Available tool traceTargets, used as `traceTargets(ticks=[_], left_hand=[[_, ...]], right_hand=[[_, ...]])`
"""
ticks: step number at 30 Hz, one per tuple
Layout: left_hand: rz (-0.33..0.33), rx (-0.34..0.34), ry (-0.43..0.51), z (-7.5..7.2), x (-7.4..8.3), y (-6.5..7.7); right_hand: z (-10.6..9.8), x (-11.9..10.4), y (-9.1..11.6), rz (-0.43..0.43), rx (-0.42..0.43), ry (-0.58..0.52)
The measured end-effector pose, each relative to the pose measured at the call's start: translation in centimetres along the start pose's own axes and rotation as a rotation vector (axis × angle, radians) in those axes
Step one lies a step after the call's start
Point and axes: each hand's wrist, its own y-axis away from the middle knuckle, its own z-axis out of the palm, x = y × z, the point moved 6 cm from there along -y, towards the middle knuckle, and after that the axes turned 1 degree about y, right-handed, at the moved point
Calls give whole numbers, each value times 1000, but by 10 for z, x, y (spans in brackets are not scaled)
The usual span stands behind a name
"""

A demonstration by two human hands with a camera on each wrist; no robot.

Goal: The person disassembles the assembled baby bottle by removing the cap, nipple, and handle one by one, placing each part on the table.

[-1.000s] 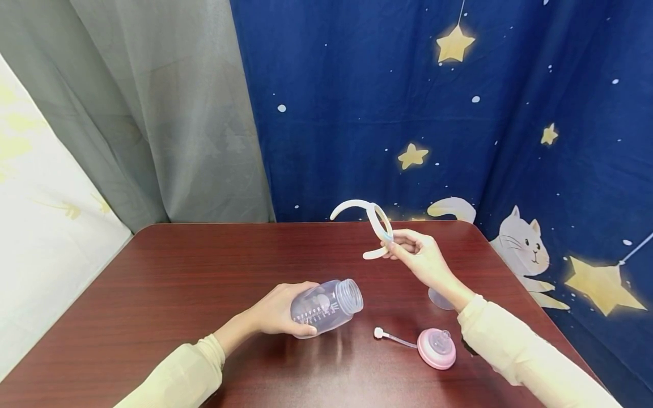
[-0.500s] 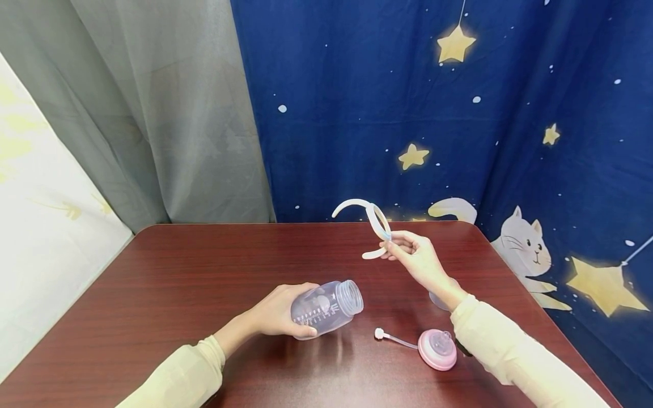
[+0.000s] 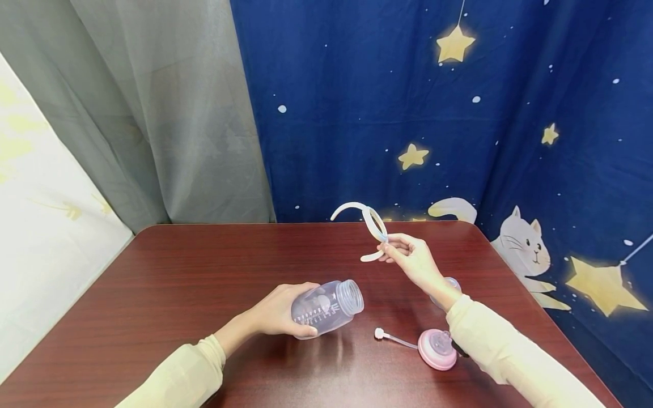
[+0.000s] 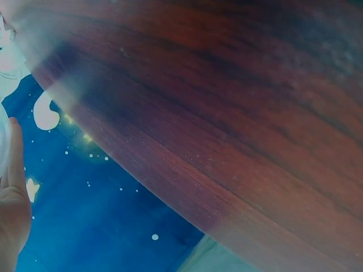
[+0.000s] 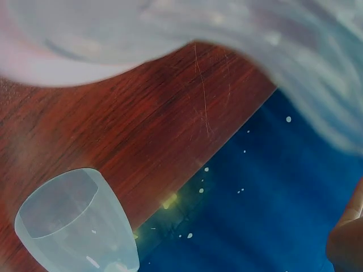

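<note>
My left hand grips a clear baby bottle by its body, tilted on its side with the open threaded mouth to the right. In the left wrist view only part of that hand shows at the left edge. Farther back, my right hand pinches a white bottle handle ring with two curved arms, held above the table. Below the right forearm lies a pink nipple lid with a straw and white weighted end. A clear cap stands beyond it, partly hidden by the right wrist in the head view.
The dark red wooden table has rounded far corners. Behind it hang a grey curtain and a blue curtain with stars and a cat. A white cloth is at the left.
My right hand has shifted slightly left and down with the handle ring, so its sleeve now overlaps the pink lid's edge. The left hand and bottle stay where they were.
</note>
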Motion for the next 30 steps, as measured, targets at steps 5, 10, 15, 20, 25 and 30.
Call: traceTargets(ticks=[5,10,15,20,25,30], left_hand=[[-3,-1,-4,0,0,-1],[-4,0,-4,0,0,-1],[-6,-3,1,1,-1,0],[-1,1,-4,1,-1,0],[-3,3,-9,1,-1,0],[0,2,-12,1,-1,0]], right_hand=[[1,1,-1,13,3,10],[5,-6,-1,30,-5,3],[10,-19,0,47,-12,25],[9,-13,-2,65,-20,41],[8,1,-8,89,-26,68],[11,3,-11,87,-29,84]])
